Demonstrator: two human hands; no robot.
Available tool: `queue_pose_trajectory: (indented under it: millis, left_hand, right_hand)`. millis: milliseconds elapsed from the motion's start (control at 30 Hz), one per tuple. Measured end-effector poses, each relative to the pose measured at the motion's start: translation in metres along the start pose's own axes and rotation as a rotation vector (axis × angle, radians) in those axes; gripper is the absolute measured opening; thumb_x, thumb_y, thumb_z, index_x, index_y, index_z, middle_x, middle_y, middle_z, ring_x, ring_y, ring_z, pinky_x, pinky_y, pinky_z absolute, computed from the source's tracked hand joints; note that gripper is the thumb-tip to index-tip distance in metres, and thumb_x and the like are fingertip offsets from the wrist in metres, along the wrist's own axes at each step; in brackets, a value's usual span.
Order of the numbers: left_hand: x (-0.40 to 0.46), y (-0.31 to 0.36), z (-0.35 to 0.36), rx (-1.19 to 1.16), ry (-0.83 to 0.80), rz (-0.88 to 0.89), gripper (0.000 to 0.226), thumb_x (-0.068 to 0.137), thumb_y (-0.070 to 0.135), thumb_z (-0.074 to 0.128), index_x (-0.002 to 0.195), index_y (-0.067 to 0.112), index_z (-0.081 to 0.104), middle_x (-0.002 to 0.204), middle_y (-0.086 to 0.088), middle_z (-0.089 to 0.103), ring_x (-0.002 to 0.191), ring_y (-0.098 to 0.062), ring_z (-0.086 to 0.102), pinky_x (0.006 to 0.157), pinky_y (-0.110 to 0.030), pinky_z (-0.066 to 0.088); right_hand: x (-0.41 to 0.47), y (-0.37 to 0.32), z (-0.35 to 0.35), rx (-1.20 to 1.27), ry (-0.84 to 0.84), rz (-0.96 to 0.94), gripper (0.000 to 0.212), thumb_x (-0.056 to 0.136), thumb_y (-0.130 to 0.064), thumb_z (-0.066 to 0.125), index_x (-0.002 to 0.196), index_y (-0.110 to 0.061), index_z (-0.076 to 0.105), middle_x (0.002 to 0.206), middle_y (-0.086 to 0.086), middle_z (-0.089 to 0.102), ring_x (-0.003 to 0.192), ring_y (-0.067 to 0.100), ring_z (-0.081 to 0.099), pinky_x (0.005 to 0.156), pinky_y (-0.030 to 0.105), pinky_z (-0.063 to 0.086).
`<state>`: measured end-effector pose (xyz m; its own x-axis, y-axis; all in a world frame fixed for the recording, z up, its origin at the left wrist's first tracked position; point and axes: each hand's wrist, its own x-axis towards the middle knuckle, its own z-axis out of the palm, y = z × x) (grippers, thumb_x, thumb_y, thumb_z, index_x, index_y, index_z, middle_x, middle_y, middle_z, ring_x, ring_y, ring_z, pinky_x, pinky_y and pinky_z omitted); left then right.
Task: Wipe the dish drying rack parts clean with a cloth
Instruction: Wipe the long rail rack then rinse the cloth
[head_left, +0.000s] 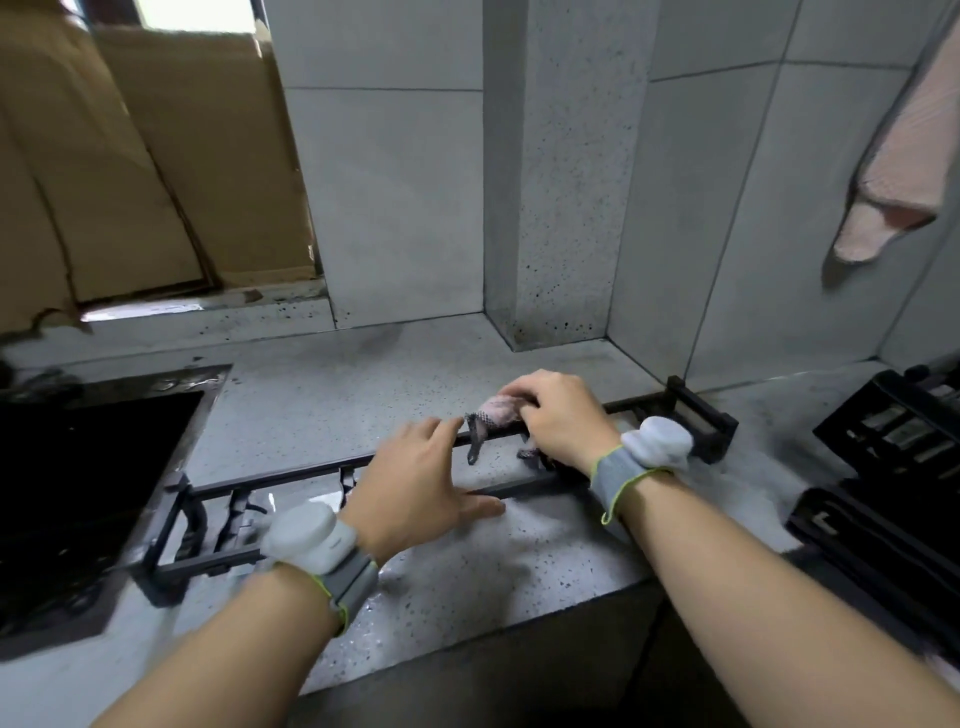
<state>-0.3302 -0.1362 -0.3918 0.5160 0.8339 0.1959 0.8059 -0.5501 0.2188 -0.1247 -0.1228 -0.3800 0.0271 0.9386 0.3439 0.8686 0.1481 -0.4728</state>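
Here, flat on the speckled grey bench (415, 582): a long black rack frame (218, 519), running from the near left by the dark sink (78, 493) toward the far right corner by the tiled wall (389, 182). Right hand (558, 415) over the frame's far rail, fingers curled round a pink cloth (498, 410) with a dark mesh edge, cloth pressed against that rail. Left hand (421, 483) released, fingers stretched out across the frame's middle, fingertips on the far rail just beside the cloth, thumb lying along the near rail. Grey strap with a white device on each wrist. At the right edge of the bench, more black rack parts (893, 467), well apart from the frame. High on the right wall, a hanging pink towel (904, 171).
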Motion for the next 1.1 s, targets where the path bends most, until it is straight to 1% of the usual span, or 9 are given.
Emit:
queue_pose_trajectory:
  millis: [133,300,400,533,667,767,867,1000,1100]
  left_hand:
    - [-0.041,-0.035,-0.010,0.038,0.162,0.047,0.073,0.078,0.069,0.067,0.134,0.024,0.051,0.129,0.007,0.054,0.117,-0.018,0.049,0.099,-0.036,0.043]
    - [-0.080,-0.079,-0.015,-0.011,0.197,-0.025,0.035,0.078,0.047,0.079,0.104,0.026,0.067,0.107,0.010,0.060,0.100,-0.019,0.057,0.086,-0.040,0.048]
    - [-0.087,-0.083,-0.013,-0.127,0.210,-0.070,0.019,0.080,0.034,0.082,0.091,0.024,0.070,0.101,0.013,0.058,0.090,-0.014,0.060,0.080,-0.034,0.049]
    - [-0.086,-0.077,-0.008,-0.199,0.247,-0.104,0.014,0.081,0.027,0.081,0.089,0.019,0.073,0.098,0.007,0.057,0.088,-0.014,0.056,0.081,-0.033,0.047]
    - [-0.087,-0.079,-0.006,-0.153,0.261,-0.087,0.016,0.078,0.028,0.084,0.086,0.018,0.074,0.093,0.005,0.061,0.084,-0.021,0.061,0.076,-0.035,0.050]
    - [-0.088,-0.082,-0.005,-0.136,0.288,-0.068,0.018,0.074,0.027,0.086,0.083,0.019,0.073,0.093,0.004,0.064,0.082,-0.023,0.062,0.072,-0.034,0.050]
    - [-0.089,-0.083,-0.002,-0.131,0.332,-0.027,0.018,0.074,0.027,0.087,0.083,0.019,0.073,0.092,0.006,0.065,0.079,-0.021,0.062,0.070,-0.032,0.050]
    - [-0.089,-0.083,0.000,-0.143,0.352,-0.042,0.017,0.079,0.029,0.084,0.087,0.018,0.074,0.093,0.006,0.065,0.080,-0.019,0.062,0.072,-0.038,0.054]
    - [-0.088,-0.081,0.001,-0.169,0.349,-0.054,0.016,0.083,0.029,0.080,0.090,0.016,0.074,0.097,0.006,0.064,0.082,-0.017,0.063,0.075,-0.034,0.053]
  right_hand:
    - [-0.002,0.000,0.016,-0.010,-0.048,0.017,0.032,0.089,-0.006,0.053,0.110,-0.018,0.074,0.114,0.004,0.070,0.111,0.026,0.060,0.095,0.031,0.045]
    - [0.000,-0.012,0.024,-0.025,-0.056,-0.021,0.032,0.089,-0.005,0.053,0.109,-0.017,0.074,0.113,0.004,0.070,0.111,0.025,0.061,0.097,0.030,0.043]
    - [0.003,-0.026,0.036,-0.053,-0.108,-0.028,0.033,0.088,-0.007,0.053,0.108,-0.022,0.074,0.114,0.003,0.070,0.112,0.026,0.060,0.097,0.033,0.045]
    - [0.007,-0.058,0.056,-0.086,-0.176,-0.009,0.039,0.087,-0.009,0.052,0.115,-0.028,0.072,0.122,0.000,0.069,0.119,0.024,0.058,0.095,0.028,0.045]
    - [0.004,-0.115,0.088,-0.032,-0.275,-0.192,0.040,0.091,-0.010,0.054,0.125,-0.026,0.067,0.127,-0.001,0.067,0.123,0.022,0.057,0.102,0.030,0.044]
    - [0.007,-0.130,0.090,0.010,-0.319,-0.257,0.040,0.090,-0.006,0.056,0.123,-0.024,0.069,0.123,-0.001,0.070,0.119,0.020,0.059,0.101,0.027,0.044]
    - [0.007,-0.113,0.060,0.117,-0.186,-0.210,0.040,0.085,0.002,0.058,0.112,-0.021,0.075,0.111,-0.002,0.074,0.107,0.014,0.065,0.091,0.015,0.044]
    - [-0.027,-0.075,0.003,0.212,0.035,-0.133,0.033,0.086,0.000,0.061,0.105,-0.023,0.077,0.099,-0.013,0.074,0.090,-0.003,0.063,0.083,0.009,0.044]
    - [-0.060,-0.043,-0.015,0.170,0.141,-0.031,0.035,0.087,0.001,0.060,0.104,-0.024,0.077,0.098,-0.015,0.072,0.091,-0.002,0.063,0.084,0.005,0.042]
